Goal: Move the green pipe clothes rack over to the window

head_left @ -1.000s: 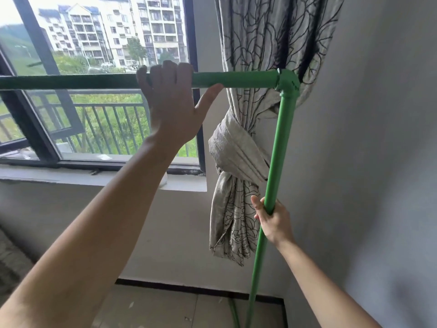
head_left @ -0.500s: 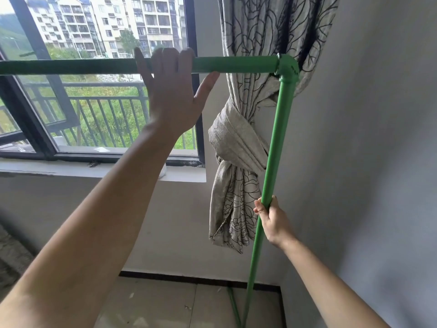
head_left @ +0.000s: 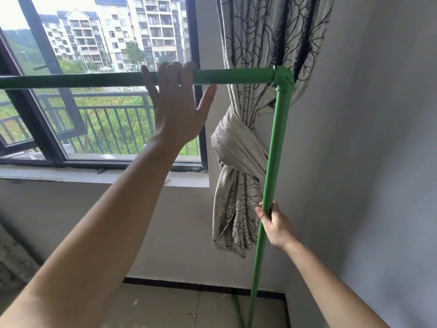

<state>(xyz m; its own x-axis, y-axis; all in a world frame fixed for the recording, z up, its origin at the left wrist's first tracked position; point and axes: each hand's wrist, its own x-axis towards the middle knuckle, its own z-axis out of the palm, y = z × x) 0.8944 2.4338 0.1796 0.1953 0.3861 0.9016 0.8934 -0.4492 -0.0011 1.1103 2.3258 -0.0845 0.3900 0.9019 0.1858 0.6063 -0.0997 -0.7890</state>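
The green pipe clothes rack (head_left: 238,76) stands right in front of the window (head_left: 99,67). Its top bar runs level from the left edge to a corner elbow at upper right. From that elbow the right upright drops to a foot pipe on the floor. My left hand (head_left: 176,102) hooks over the top bar from this side, fingers curled on it and thumb spread below. My right hand (head_left: 274,223) is wrapped round the right upright about halfway down.
A patterned curtain (head_left: 238,147), knotted in its middle, hangs just behind the rack's right upright. A grey wall (head_left: 369,162) closes the right side. The white sill (head_left: 104,177) juts out below the window. Tiled floor (head_left: 165,308) lies below.
The rack's top bar now sits lower in view and the scene has shifted, as the camera tilted. Both hands keep the same grips on bar and upright.
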